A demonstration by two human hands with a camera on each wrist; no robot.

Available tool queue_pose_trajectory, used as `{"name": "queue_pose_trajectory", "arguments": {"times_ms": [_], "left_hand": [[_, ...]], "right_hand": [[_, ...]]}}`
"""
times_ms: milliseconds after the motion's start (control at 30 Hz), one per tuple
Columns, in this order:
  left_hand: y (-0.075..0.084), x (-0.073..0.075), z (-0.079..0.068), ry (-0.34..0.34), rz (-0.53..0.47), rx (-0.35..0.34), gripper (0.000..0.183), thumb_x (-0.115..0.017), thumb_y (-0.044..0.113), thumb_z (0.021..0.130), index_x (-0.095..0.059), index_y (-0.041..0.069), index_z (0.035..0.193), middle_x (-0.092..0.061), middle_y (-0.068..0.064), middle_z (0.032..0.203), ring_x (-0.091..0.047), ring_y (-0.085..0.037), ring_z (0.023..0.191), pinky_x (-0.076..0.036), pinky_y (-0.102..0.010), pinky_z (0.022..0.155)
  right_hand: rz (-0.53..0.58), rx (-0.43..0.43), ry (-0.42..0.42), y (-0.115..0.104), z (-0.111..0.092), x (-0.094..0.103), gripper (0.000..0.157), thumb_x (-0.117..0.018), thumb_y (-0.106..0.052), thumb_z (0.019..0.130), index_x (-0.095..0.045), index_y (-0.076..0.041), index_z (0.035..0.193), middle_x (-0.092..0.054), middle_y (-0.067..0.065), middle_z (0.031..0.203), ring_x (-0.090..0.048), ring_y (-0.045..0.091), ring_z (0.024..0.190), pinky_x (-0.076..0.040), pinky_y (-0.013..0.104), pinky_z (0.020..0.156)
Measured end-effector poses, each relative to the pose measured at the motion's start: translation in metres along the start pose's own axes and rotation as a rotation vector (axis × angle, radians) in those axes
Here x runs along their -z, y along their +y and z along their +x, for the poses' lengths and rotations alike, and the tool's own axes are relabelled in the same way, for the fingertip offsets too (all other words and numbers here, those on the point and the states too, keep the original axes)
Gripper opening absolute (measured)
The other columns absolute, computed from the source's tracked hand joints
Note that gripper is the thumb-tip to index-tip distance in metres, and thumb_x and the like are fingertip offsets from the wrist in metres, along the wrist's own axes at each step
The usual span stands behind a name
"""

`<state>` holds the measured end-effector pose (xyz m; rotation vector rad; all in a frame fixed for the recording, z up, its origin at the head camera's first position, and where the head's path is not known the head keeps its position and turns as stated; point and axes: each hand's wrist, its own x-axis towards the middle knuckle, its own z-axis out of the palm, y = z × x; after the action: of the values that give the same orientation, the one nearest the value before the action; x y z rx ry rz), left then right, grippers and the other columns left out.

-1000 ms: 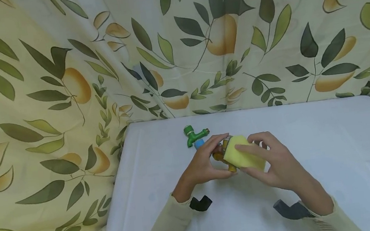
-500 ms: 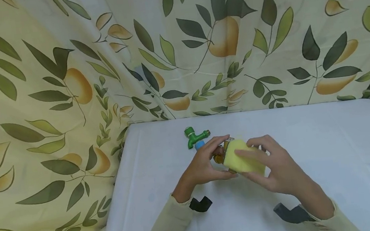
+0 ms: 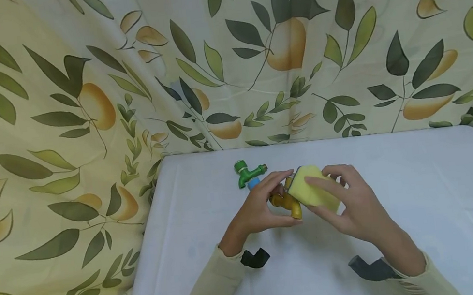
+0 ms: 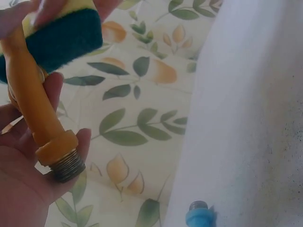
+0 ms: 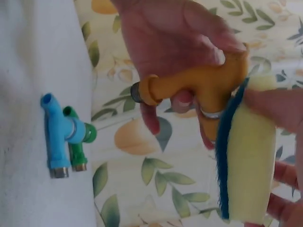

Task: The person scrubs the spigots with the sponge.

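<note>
Presently | left hand (image 3: pixel 256 212) grips orange tap (image 3: pixel 287 202) | right hand (image 3: pixel 360 206) pinches sponge (image 3: pixel 311 196), scouring side (image 5: pixel 226 153) against tap

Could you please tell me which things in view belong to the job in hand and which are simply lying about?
In the job, it seems:
orange tap, held in the left hand
yellow sponge, held in the right hand, dark scouring side facing that tap

Apparently just lying about:
green tap, on the white table
blue tap, beside the green one

Left hand (image 3: pixel 258 212) grips orange-yellow tap (image 3: pixel 288 202); right hand (image 3: pixel 359 209) holds yellow sponge (image 3: pixel 305 192) against it. Green tap (image 3: pixel 248 173) and part-hidden blue piece (image 3: pixel 253 183) beyond, on white table (image 3: pixel 434 193). Leaf-print cloth (image 3: pixel 222 100) behind.
</note>
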<state>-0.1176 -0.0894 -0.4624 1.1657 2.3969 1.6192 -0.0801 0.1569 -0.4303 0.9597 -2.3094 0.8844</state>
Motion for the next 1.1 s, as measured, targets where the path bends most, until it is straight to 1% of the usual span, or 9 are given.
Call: {"name": "queue_pose_trajectory", "arguments": {"times_ms": [167,333,467,633,667,767,867,933,1100], "left_hand": [[0.0004,-0.0003,0.0006,0.005,0.003,-0.007,0.097,-0.094,0.016,0.072,-0.042,0.011,0.154,-0.055,-0.005,0.142,-0.056,-0.011,0.103,-0.055,-0.022,0.092],[-0.0003,-0.0026,-0.0011,0.009,0.003,0.011,0.097,-0.094,0.018,0.073,-0.041,0.013,0.155,-0.054,-0.004,0.144,-0.056,-0.011,0.104,-0.054,-0.022,0.092],[-0.0002,-0.0017,-0.0013,0.01,0.005,0.011,0.097,-0.094,0.017,0.073,-0.041,0.013,0.154,-0.053,-0.004,0.146,-0.056,-0.012,0.108,-0.053,-0.023,0.095],[0.0012,0.001,0.0005,0.025,-0.009,-0.001,0.098,-0.095,0.017,0.071,-0.042,0.012,0.154,-0.053,-0.005,0.144,-0.057,-0.012,0.105,-0.055,-0.024,0.094],[0.0013,0.0013,0.0005,0.024,-0.006,-0.005,0.098,-0.095,0.017,0.071,-0.042,0.01,0.153,-0.054,-0.005,0.143,-0.057,-0.013,0.103,-0.055,-0.023,0.093],[0.0014,0.0014,0.0008,0.023,-0.007,-0.015,0.096,-0.095,0.017,0.071,-0.043,0.009,0.152,-0.054,-0.006,0.143,-0.058,-0.014,0.102,-0.055,-0.023,0.091],[0.0009,0.001,0.0006,0.028,-0.013,-0.012,0.097,-0.095,0.016,0.071,-0.043,0.01,0.153,-0.054,-0.006,0.143,-0.058,-0.014,0.101,-0.055,-0.022,0.089],[0.0004,0.0004,0.0009,0.027,-0.015,-0.011,0.097,-0.095,0.017,0.071,-0.043,0.009,0.153,-0.054,-0.006,0.143,-0.057,-0.012,0.101,-0.055,-0.022,0.088],[-0.0013,0.0001,0.0011,0.03,-0.011,-0.009,0.098,-0.095,0.016,0.072,-0.042,0.011,0.154,-0.053,-0.005,0.145,-0.058,-0.013,0.102,-0.055,-0.023,0.09]], "right_hand": [[0.05,0.028,-0.034,0.0001,-0.0017,0.0022,0.05,-0.061,-0.06,0.095,-0.073,-0.021,0.125,-0.061,0.007,0.118,-0.049,0.016,0.104,-0.041,0.02,0.08],[0.006,-0.038,-0.025,0.0011,-0.0038,0.0011,0.052,-0.061,-0.061,0.095,-0.072,-0.021,0.126,-0.06,0.008,0.12,-0.049,0.017,0.106,-0.042,0.022,0.082],[0.049,0.002,-0.051,-0.0016,-0.0045,0.0016,0.049,-0.064,-0.058,0.094,-0.073,-0.021,0.125,-0.06,0.006,0.12,-0.049,0.015,0.104,-0.042,0.019,0.08],[-0.028,-0.046,-0.007,-0.0038,-0.0018,0.0012,0.055,-0.055,-0.064,0.096,-0.072,-0.02,0.126,-0.06,0.01,0.119,-0.05,0.019,0.104,-0.041,0.022,0.081],[-0.032,-0.05,-0.019,-0.0046,-0.0023,0.0019,0.052,-0.059,-0.062,0.095,-0.072,-0.021,0.126,-0.06,0.009,0.12,-0.05,0.018,0.104,-0.041,0.021,0.081],[-0.007,-0.034,-0.045,-0.0059,-0.0034,0.0035,0.05,-0.06,-0.06,0.095,-0.073,-0.022,0.126,-0.06,0.008,0.12,-0.049,0.018,0.104,-0.042,0.02,0.08],[-0.045,-0.054,-0.024,-0.0044,-0.0025,0.0029,0.052,-0.06,-0.062,0.095,-0.071,-0.022,0.127,-0.06,0.009,0.121,-0.05,0.02,0.105,-0.042,0.023,0.079],[-0.053,-0.058,0.0,-0.003,-0.0022,0.0012,0.056,-0.053,-0.065,0.097,-0.072,-0.021,0.127,-0.06,0.011,0.121,-0.05,0.022,0.105,-0.041,0.025,0.08],[0.02,0.001,-0.016,-0.0013,-0.0028,-0.0005,0.052,-0.057,-0.063,0.096,-0.073,-0.022,0.125,-0.061,0.008,0.12,-0.05,0.02,0.106,-0.042,0.021,0.082]]}}
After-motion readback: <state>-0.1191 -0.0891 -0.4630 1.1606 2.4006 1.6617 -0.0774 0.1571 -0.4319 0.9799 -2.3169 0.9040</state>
